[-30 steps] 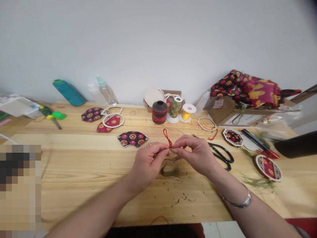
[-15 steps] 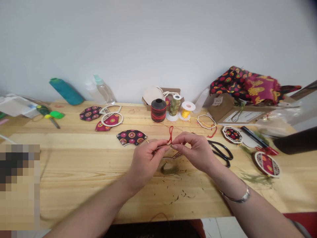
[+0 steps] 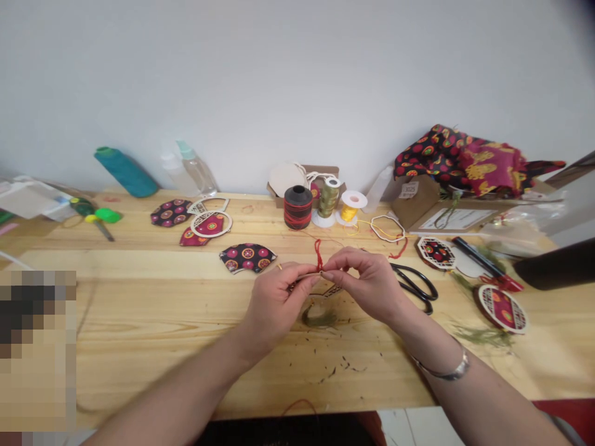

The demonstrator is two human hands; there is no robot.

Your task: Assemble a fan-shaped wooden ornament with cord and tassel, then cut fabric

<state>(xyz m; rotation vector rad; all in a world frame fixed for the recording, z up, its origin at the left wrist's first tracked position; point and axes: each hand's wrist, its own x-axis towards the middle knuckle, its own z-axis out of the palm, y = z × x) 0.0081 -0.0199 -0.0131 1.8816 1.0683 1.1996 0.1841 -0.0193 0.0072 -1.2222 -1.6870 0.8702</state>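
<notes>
Over the middle of the table, my left hand (image 3: 274, 303) pinches the top edge of a fan-shaped wooden lattice frame (image 3: 333, 290), thumb against fingers. Opposite it, my right hand (image 3: 367, 282) is closed too, its fingertips at the same edge, right where a red cord loop (image 3: 318, 249) rises. Whether the right fingertips grip only the frame or also the cord is hidden. An olive-green tassel (image 3: 320, 317) lies below the frame. Most of the frame is covered by my fingers. Black-handled scissors (image 3: 418, 288) lie partly behind my right wrist.
Thread spools, one black and red (image 3: 298, 207), one green (image 3: 329, 201), one yellow (image 3: 349, 207), stand at the back. A fan-shaped fabric piece (image 3: 248, 257) lies left of my hands. Rightward are finished-looking ornaments (image 3: 502, 308), a marker (image 3: 481, 257) and a cardboard box (image 3: 418, 207) with fabric.
The red cord loop has tipped slightly to the left. Both hands stay almost in place, still pinching the frame's edge.
</notes>
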